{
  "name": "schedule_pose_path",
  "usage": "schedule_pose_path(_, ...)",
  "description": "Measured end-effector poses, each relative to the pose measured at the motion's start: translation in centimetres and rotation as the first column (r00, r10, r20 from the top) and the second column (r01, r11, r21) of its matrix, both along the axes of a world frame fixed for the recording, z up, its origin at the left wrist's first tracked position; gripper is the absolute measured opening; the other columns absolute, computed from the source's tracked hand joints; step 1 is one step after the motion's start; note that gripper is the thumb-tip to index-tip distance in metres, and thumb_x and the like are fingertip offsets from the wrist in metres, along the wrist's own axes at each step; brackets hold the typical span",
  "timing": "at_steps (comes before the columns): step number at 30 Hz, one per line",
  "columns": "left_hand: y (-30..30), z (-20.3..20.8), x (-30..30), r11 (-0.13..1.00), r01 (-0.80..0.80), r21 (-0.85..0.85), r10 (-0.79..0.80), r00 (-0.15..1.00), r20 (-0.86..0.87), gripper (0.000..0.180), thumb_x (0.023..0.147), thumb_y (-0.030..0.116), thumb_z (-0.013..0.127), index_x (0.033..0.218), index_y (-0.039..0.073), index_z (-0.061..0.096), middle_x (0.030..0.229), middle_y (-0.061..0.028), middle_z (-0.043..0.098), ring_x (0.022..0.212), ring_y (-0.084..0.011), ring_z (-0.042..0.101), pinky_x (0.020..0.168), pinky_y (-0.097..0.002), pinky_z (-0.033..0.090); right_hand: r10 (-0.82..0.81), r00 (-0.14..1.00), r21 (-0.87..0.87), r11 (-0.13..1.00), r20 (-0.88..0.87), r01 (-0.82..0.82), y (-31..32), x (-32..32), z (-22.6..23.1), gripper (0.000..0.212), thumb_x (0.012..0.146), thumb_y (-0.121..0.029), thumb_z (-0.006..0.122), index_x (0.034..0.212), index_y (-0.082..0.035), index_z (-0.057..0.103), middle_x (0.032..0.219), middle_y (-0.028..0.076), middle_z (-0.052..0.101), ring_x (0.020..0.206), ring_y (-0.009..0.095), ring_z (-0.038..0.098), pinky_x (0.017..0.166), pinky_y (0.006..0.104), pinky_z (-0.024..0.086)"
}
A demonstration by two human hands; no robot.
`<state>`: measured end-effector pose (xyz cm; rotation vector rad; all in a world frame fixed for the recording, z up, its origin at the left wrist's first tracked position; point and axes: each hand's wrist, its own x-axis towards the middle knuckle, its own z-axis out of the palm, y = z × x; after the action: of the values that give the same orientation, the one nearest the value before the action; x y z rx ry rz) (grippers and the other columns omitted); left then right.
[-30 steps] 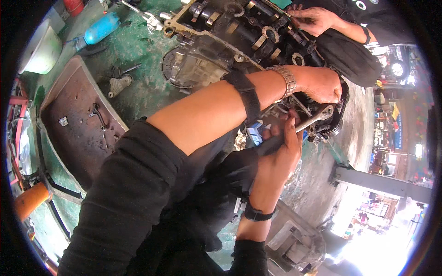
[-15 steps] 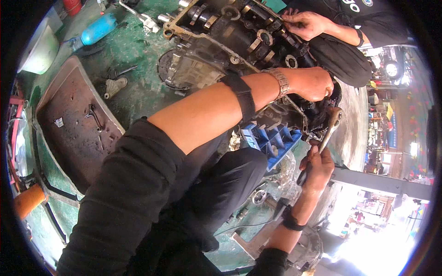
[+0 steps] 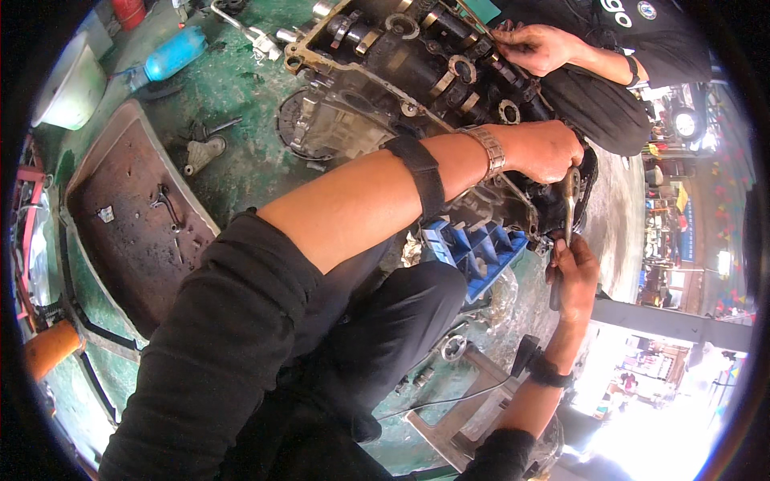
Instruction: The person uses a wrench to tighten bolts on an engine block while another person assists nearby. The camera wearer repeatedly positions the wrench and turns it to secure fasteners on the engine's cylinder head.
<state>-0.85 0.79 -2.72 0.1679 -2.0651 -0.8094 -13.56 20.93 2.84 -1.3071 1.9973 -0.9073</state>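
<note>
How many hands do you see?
3: the left hand at the engine, the right hand holding the ratchet, and another person's hand by the engine's far edge. Others may be hidden.

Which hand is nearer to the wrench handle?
Right: the right hand grips the wrench handle. The left hand is farther up, beside the wrench's head.

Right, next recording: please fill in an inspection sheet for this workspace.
Surface: stained green floor.
Job's things: dark metal engine with exposed shafts; long silver metal ratchet wrench.
Clutter: brown rectangular tray with small metal parts; blue divided plastic box; blue plastic bottle.
Hands: right hand grips the wrench; left hand curled by the wrench's head, its hold hidden.
Cables: one thin cable, lower right of centre.
Surroundings: another person's hand at the engine's edge; bright opening, lower right.
</note>
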Motion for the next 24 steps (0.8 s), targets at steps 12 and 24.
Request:
schedule_pose_path(12, 0.6, 0.2, 1.0, 0.995, 0.064, 0.071, -0.061, 0.997, -0.047, 0.026, 0.082, 0.016, 0.062, 0.104, 0.003, 0.067, 0.095, -0.0214, 0.067, 0.091, -0.0366, 0.064, 0.084, -0.0436, 0.049, 0.115, 0.969, 0.1, 0.99, -0.219, -0.095, -2.2, -3.6, 2.4, 0.024, 0.092, -0.02, 0.063, 0.104, 0.001, 0.063, 0.07, 0.0, 0.056, 0.058, 0.007, 0.048, 0.051, 0.0214, 0.039)
schedule_pose_path(24, 0.7, 0.6, 1.0, 0.996, 0.036, 0.083, -0.039, 0.999, 0.028, 0.023, 0.08, 0.016, 0.064, 0.1, 0.006, 0.069, 0.093, -0.0185, 0.068, 0.092, -0.0345, 0.065, 0.082, -0.0413, 0.05, 0.137, 0.914, 0.047, 0.991, -0.383, -0.128, -3.1, -3.8, 2.5, 0.034, 0.09, -0.015, 0.065, 0.118, 0.002, 0.059, 0.077, 0.002, 0.059, 0.065, 0.008, 0.048, 0.058, 0.0242, 0.04)
